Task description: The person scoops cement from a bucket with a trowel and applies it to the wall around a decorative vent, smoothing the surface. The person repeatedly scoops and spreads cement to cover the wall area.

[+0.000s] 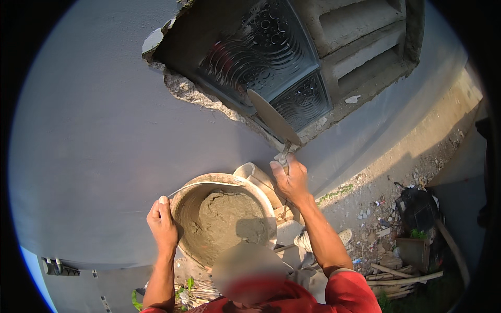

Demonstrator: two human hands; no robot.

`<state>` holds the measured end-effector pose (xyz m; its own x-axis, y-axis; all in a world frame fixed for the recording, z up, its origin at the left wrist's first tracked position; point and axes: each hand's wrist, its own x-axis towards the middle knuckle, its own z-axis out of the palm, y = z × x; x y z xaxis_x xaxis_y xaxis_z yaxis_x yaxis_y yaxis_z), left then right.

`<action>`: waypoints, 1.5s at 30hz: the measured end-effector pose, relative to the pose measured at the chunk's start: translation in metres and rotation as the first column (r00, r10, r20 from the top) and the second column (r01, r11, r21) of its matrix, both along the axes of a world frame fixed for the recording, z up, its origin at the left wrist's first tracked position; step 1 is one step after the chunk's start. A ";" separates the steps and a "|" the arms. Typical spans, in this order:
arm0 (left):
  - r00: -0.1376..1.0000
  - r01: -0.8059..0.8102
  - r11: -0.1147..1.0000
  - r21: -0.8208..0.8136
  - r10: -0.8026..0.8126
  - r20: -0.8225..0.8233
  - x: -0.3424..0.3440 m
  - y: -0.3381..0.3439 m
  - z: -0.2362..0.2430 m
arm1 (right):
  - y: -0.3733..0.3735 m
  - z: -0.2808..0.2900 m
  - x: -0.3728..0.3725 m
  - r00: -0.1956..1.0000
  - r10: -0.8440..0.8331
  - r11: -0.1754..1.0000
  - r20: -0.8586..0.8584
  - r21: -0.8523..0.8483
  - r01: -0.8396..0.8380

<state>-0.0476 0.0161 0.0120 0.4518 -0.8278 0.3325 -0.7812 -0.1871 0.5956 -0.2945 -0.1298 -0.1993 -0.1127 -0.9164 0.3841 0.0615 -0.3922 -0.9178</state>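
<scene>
My left hand (163,225) is closed at the left rim of a round bucket (270,213), by the end of its handle. Wet grey mortar (224,221) fills much of the bucket, with a rough, lumpy surface. My right hand (292,181) grips the handle of a trowel (272,119). Its long blade tilts up and left, in front of the lower edge of a wall opening. In that opening sit patterned glass blocks (263,44), and the trowel tip overlaps their lower part in this view. I cannot tell whether the blade touches them.
A hollow concrete vent block (365,34) fills the right of the opening. Broken masonry (190,95) lines its left edge, in a smooth grey wall (104,130). Behind the bucket stands a pale pipe (258,180). Rubble (373,214) and wooden sticks (404,279) lie at right.
</scene>
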 end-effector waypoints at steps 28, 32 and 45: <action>0.999 0.036 0.999 -0.010 -0.036 -0.015 0.003 -0.001 -0.003 | 0.014 -0.012 -0.021 0.997 0.071 0.994 -0.006 0.078 -0.070; 0.999 0.038 0.999 0.000 -0.038 0.032 0.003 0.001 -0.002 | 0.004 -0.025 -0.011 1.000 0.020 1.000 0.001 -0.024 -0.020; 1.000 0.021 1.000 -0.003 -0.021 -0.003 -0.001 -0.001 -0.001 | -0.008 -0.032 0.003 0.999 0.002 0.997 -0.046 -0.081 -0.006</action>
<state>-0.0484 0.0151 0.0105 0.4351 -0.8362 0.3338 -0.7832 -0.1685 0.5985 -0.2917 -0.1374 -0.2314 -0.0893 -0.8823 0.4621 0.0215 -0.4656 -0.8847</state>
